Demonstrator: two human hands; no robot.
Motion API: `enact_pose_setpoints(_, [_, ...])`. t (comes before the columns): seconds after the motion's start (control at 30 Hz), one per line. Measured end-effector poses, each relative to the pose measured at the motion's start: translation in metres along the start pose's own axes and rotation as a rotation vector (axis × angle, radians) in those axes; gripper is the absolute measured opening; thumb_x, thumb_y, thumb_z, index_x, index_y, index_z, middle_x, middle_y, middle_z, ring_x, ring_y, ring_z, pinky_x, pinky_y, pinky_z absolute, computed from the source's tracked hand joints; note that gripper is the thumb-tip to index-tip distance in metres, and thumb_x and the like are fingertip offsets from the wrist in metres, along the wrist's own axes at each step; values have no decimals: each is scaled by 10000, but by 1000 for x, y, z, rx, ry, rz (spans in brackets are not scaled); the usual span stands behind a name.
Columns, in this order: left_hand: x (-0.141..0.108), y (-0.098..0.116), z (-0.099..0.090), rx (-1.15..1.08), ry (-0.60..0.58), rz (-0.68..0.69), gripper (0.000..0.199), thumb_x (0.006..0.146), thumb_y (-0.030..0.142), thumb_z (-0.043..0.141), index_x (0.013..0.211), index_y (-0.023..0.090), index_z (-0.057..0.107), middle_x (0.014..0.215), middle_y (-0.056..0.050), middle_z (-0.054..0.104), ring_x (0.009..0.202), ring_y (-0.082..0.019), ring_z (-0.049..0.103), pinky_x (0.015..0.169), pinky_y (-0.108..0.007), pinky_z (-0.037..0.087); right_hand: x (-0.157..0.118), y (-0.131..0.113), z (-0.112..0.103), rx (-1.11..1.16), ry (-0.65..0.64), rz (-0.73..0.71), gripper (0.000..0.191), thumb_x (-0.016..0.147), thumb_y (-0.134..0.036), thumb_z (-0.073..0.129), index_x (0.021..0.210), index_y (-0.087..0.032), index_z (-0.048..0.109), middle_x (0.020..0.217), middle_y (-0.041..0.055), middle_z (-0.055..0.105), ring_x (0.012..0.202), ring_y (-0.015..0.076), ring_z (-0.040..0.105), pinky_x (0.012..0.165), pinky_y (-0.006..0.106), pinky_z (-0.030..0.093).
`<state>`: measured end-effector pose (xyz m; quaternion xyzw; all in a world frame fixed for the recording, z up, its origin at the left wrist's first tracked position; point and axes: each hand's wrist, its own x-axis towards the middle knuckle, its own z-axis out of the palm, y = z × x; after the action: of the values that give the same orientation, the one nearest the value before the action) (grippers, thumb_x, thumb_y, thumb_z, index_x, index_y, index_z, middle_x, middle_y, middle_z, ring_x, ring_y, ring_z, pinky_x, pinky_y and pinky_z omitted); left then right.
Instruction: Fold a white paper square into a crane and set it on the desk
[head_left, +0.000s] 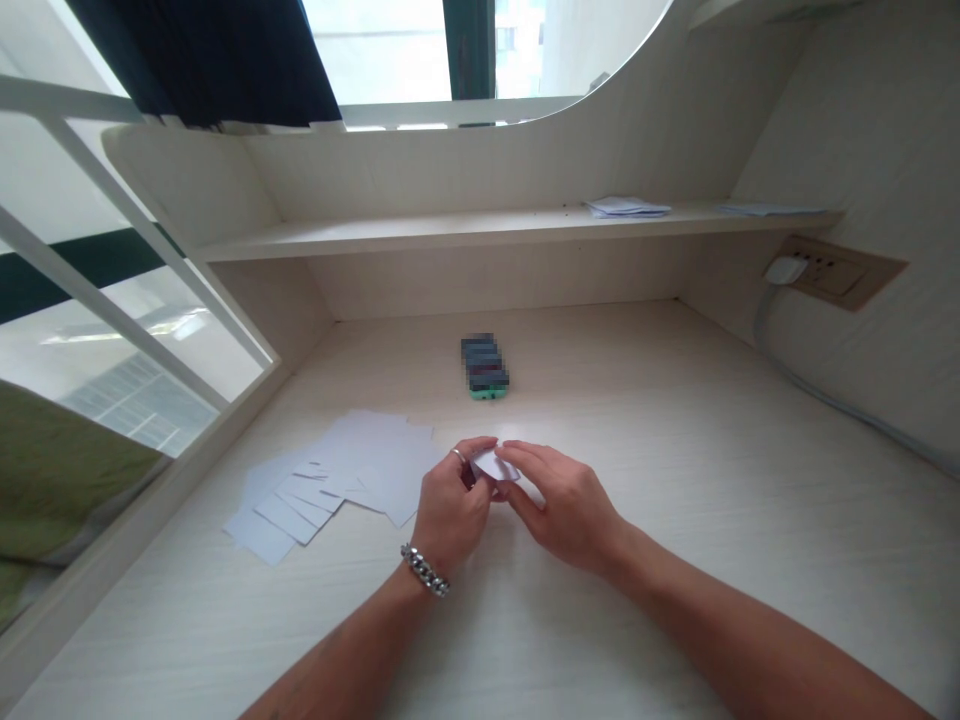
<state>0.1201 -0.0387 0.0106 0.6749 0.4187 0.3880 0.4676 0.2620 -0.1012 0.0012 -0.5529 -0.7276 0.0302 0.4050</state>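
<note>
Between my two hands, just above the desk, is a small folded piece of white paper point(495, 465). My left hand point(454, 500), with a ring and a chain bracelet on it, grips the paper from the left, its fingers curled round it. From the right, my right hand point(562, 500) pinches the same paper between thumb and fingers. Part of the fold is hidden behind the fingers. To the left, several loose white sheets point(382, 450) lie spread and overlapping on the desk, close beside my left hand.
A phone point(486, 366) with a green edge, its screen blurred out, lies beyond my hands. Folded papers point(626, 207) rest on the shelf point(450, 235) at the back. A plug point(786, 269) sits in the wall socket at right, its cable point(832, 402) running along the wall. A railing stands left.
</note>
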Motion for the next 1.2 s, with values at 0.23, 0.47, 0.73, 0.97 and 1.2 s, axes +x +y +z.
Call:
enact_pose_setpoints(0.23, [-7, 0, 3, 338, 14, 246, 370, 814, 154, 549, 1165, 167, 665, 856, -50, 731, 684, -152, 657, 684, -262, 541, -2, -2, 1, -156, 66, 110, 317, 875, -160, 467, 1118, -192, 668, 1020, 105, 748, 799, 239, 712, 711, 332, 523])
enact_pose_setpoints(0.47, [-8, -5, 3, 427, -62, 326, 429, 842, 113, 490, 1242, 176, 631, 947, -64, 726, 749, -158, 652, 737, -271, 516, 3, 1, -7, -39, 69, 338, 310, 832, -161, 486, 1051, -210, 700, 795, 39, 755, 592, 184, 656, 598, 282, 472])
enact_pose_setpoints(0.73, [-6, -3, 4, 409, -81, 268, 420, 824, 128, 520, 1224, 172, 637, 897, -44, 737, 667, -145, 623, 677, -256, 501, 3, 0, -4, 108, 47, 282, 350, 809, -110, 509, 1091, -220, 685, 1008, 30, 751, 743, 181, 691, 717, 290, 524])
enact_pose_setpoints(0.97, [-5, -4, 4, 246, -79, 173, 281, 838, 222, 581, 1097, 205, 688, 905, -34, 733, 693, -150, 628, 671, -259, 490, 6, -4, -5, 305, 80, 344, 226, 859, -176, 545, 1013, -231, 700, 997, 11, 743, 820, 162, 689, 694, 262, 548])
enact_pose_setpoints(1.2, [1, -2, 3, -93, -60, -68, 299, 777, 279, 664, 1036, 129, 655, 724, -36, 692, 594, -146, 608, 536, -242, 477, 10, 0, -12, 650, 28, 488, 259, 831, -356, 658, 1036, -202, 696, 1056, 75, 725, 959, 217, 667, 722, 297, 533])
